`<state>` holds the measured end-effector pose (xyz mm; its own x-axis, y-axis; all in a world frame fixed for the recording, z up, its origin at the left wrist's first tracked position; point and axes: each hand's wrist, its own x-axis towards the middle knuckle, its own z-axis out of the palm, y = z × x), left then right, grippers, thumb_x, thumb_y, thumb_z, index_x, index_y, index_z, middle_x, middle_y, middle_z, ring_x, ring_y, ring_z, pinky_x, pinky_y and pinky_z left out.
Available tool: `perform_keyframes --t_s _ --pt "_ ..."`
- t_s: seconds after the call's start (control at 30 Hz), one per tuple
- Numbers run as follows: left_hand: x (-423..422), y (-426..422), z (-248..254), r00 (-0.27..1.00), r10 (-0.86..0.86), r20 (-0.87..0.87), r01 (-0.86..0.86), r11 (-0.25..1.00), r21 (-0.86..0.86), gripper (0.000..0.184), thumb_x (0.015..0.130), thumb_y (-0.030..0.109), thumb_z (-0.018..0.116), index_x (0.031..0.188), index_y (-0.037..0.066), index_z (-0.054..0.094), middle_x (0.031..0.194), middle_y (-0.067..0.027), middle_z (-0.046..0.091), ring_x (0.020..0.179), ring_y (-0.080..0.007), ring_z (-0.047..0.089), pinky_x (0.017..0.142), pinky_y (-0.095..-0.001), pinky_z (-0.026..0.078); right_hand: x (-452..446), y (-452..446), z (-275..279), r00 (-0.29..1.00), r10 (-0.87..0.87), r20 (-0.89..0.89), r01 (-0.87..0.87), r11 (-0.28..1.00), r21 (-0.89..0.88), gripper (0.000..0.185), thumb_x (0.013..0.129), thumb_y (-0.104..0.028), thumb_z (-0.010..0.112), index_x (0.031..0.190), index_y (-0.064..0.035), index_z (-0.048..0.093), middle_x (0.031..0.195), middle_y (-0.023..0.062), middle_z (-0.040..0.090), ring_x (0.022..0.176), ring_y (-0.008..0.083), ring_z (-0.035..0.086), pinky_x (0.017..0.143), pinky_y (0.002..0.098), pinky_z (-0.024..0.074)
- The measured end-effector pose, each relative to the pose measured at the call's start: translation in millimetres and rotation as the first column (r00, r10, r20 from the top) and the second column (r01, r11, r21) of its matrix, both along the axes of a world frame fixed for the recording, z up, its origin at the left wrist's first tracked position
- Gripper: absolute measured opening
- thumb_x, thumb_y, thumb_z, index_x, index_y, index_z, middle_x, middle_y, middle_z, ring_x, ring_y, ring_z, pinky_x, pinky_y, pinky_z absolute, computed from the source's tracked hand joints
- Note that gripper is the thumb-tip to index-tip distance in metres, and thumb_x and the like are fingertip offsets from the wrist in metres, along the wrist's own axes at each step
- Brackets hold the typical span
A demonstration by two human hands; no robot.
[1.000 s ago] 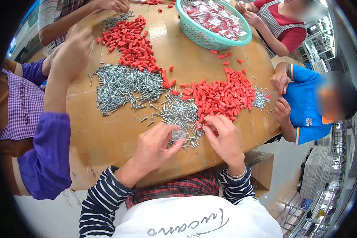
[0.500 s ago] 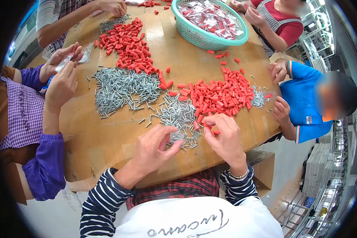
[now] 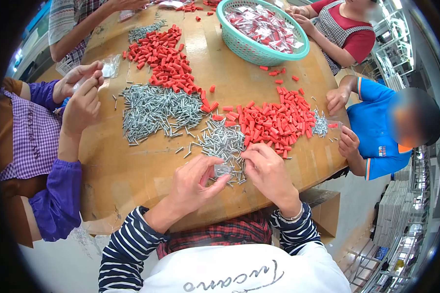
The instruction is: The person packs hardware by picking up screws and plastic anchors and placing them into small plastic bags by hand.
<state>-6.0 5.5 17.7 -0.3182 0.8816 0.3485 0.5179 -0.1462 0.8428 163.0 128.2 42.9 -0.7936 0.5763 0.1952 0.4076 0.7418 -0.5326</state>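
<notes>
My left hand [image 3: 193,180] holds a small clear plastic bag [image 3: 223,170] between thumb and fingers, low over the near edge of a pile of silver screws [image 3: 217,139]. Close to its right, my right hand [image 3: 269,171] has its thumb and fingertips pinched together at the edge of the same pile; what they hold is too small to make out. Beyond my right hand lies a heap of red plastic caps [image 3: 274,119]. A larger pile of screws [image 3: 156,110] is farther left, with more red caps [image 3: 166,58] behind it.
A green basket [image 3: 264,57] of filled bags stands at the table's far side. Co-workers sit around: purple sleeves [image 3: 58,195] at left, a blue shirt [image 3: 376,127] at right, a red shirt [image 3: 359,44] and a light sleeve [image 3: 63,22] beyond. A cardboard box [image 3: 325,215] is below the table edge.
My right hand has moved left from the red caps to the screws, and the red cap at its fingertips no longer shows. My left hand stays with the bag. The co-workers' hands have shifted.
</notes>
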Motion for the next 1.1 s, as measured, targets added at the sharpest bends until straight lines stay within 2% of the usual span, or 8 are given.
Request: perform_keyframes --t_s 0.1,0.17,0.3,0.5,0.6,0.8,1.0,1.1 --pt "0.7 0.5 -4.1 1.0 0.013 0.008 -0.013 1.0 0.004 0.033 0.073 0.013 0.08 0.102 0.006 0.065 0.07 -0.0043 0.056 0.054 -0.0139 0.053 0.049 -0.0286 0.044 -1.1 -0.6 20.0 0.996 -0.011 -0.086 -0.012 0.966 -0.257 0.015 0.083 0.001 0.064 0.097 0.0002 0.066 0.096 0.0129 0.063 0.088 0.0288 0.064 0.076 0.0366 0.0527" --pt "1.0 0.8 -5.9 1.0 0.02 0.004 -0.02 1.0 0.013 0.033 0.073 0.013 0.08 0.102 0.006 0.065 0.07 -0.0044 0.056 0.053 -0.014 0.053 0.049 -0.0286 0.044 -6.1 -5.0 36.9 0.989 0.049 -0.139 -0.087 0.955 -0.284 0.017 0.082 0.003 0.065 0.098 -0.0014 0.069 0.096 0.0122 0.066 0.086 0.0273 0.066 0.073 0.0338 0.0535" --pt "1.2 1.7 -3.1 1.0 0.011 -0.008 -0.011 1.0 0.017 0.033 0.073 0.013 0.08 0.102 0.006 0.065 0.07 -0.0045 0.055 0.053 -0.0144 0.053 0.049 -0.029 0.045 -16.3 -10.8 49.6 0.957 0.239 -0.163 -0.264 0.952 -0.154 0.022 0.082 0.005 0.065 0.102 -0.0024 0.069 0.098 0.0119 0.068 0.088 0.0266 0.068 0.075 0.0317 0.0545" --pt "-0.8 1.8 -3.5 1.0 0.024 -0.002 -0.024 1.0 0.017 0.032 0.074 0.014 0.08 0.102 0.006 0.065 0.07 -0.0049 0.056 0.054 -0.0155 0.054 0.05 -0.0301 0.045 -21.8 -13.6 58.5 0.962 0.214 -0.169 -0.244 0.953 -0.179 0.026 0.084 0.003 0.066 0.11 -0.0015 0.065 0.101 0.0141 0.068 0.096 0.0273 0.067 0.082 0.034 0.0544" --pt "0.1 1.9 -4.2 1.0 0.026 -0.007 -0.026 0.999 0.02 0.032 0.074 0.014 0.079 0.102 0.006 0.065 0.071 -0.0052 0.057 0.055 -0.016 0.055 0.05 -0.0303 0.045 -20.8 -13.4 56.5 0.974 0.181 -0.137 -0.195 0.977 -0.09 0.026 0.086 0.002 0.064 0.112 -0.0001 0.064 0.103 0.0146 0.068 0.089 0.0258 0.069 0.078 0.0333 0.0551" --pt "-0.2 1.1 -3.4 0.999 0.028 -0.019 -0.028 1.0 0.006 0.033 0.075 0.015 0.079 0.103 0.006 0.064 0.072 -0.0058 0.057 0.056 -0.0163 0.057 0.051 -0.0306 0.047 -17.9 -14.1 67.0 0.993 0.099 -0.07 -0.113 0.965 -0.238 0.023 0.09 0.004 0.058 0.113 0.002 0.062 0.107 0.0155 0.068 0.077 0.0187 0.069 0.07 0.0287 0.0551" --pt "-0.3 2.1 -3.1 0.998 0.015 -0.064 -0.012 0.999 0.036 0.034 0.074 0.015 0.08 0.103 0.006 0.065 0.073 -0.0055 0.059 0.057 -0.0169 0.058 0.051 -0.0309 0.048 -17.4 -13.0 52.1 0.943 0.243 -0.227 -0.3 0.916 -0.266 0.024 0.089 0.009 0.055 0.112 0.0018 0.061 0.109 0.0151 0.066 0.076 0.0174 0.067 0.068 0.0282 0.0543" --pt "1.3 0.8 -4.9 0.999 -0.003 -0.041 0.004 1.0 0.027 0.039 0.069 0.01 0.081 0.105 0.004 0.065 0.075 -0.005 0.06 0.059 -0.0151 0.055 0.053 -0.028 0.044 -17.0 -13.6 46.4 0.948 0.246 -0.201 -0.305 0.88 -0.365 0.024 0.089 0.01 0.055 0.111 0.0022 0.061 0.112 0.0145 0.064 0.079 0.0184 0.068 0.068 0.0281 0.0541"
